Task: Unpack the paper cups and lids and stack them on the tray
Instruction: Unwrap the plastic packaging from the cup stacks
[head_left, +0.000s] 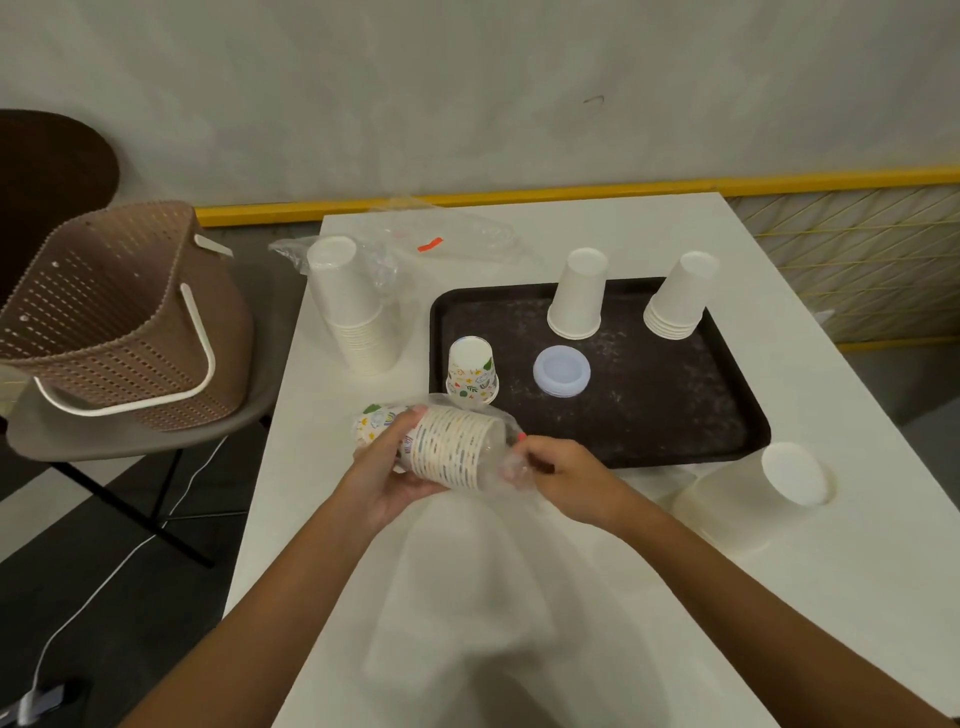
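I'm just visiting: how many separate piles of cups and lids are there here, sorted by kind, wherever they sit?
Plain white cup stacks: 4 (two on the tray, one left of the tray, one lying at the right)
Patterned cup stacks: 2 (one on the tray, one in the hands)
Lid stacks: 1
Total: 7

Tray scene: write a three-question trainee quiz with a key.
1. True or false: the printed cup stands upside down on the tray.
2. What does the left hand hold?
3. Which lies on the tray? A) lids B) basket

Key: 1 true. 2 a sleeve of printed cups in clear plastic wrap, which the right hand grips at its open end. 3 A.
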